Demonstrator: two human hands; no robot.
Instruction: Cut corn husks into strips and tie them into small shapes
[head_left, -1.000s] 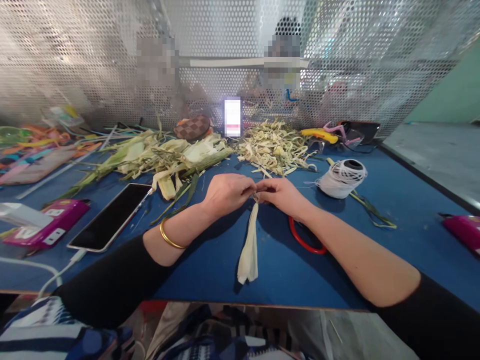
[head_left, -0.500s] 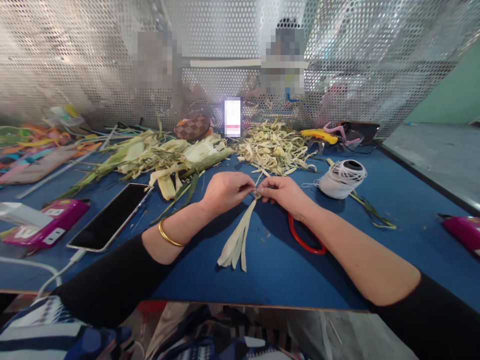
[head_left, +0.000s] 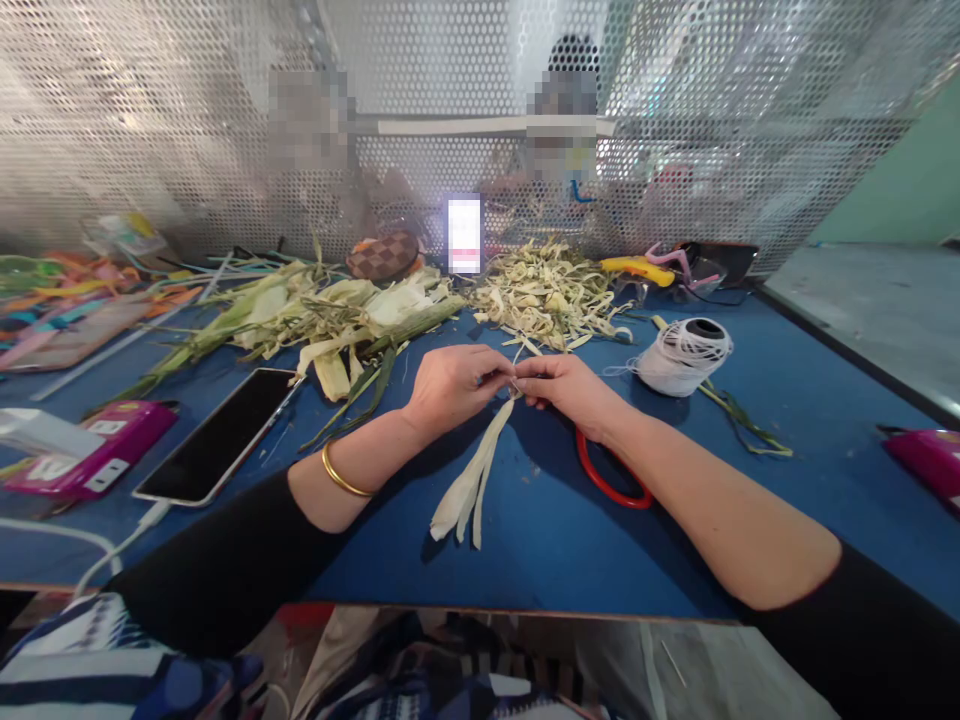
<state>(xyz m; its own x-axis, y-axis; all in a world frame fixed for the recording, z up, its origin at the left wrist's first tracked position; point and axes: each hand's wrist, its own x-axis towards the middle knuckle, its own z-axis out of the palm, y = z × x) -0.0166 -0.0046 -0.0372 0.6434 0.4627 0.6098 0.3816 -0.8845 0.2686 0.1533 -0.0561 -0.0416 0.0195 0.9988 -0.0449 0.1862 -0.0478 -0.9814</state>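
Observation:
Fingertips of my left hand (head_left: 457, 385) and my right hand (head_left: 566, 388) meet in a pinch at the middle of the table. Between them is the narrow top of a small bundle of pale corn husk strips (head_left: 474, 480), whose loose ends fan out down toward me and to the left. A thin light strand shows at the pinch; whether it is thread or husk I cannot tell. Red-handled scissors (head_left: 615, 490) lie partly under my right forearm. To the right a cone of white thread (head_left: 681, 360) rests tilted, with loose thread trailing toward my hands.
Whole dried husks (head_left: 337, 310) lie at the back left, beside a heap of shredded husk (head_left: 551, 295). A phone (head_left: 219, 435) on a cable and a purple box (head_left: 97, 450) are at left. Yellow-handled cutters (head_left: 637, 270) lie near the perforated metal screen (head_left: 442, 60), with people behind it.
The bundle's loose ends have swung slightly left and closed together somewhat. Both hands keep their pinch in nearly the same place, the fingers shifting a little.

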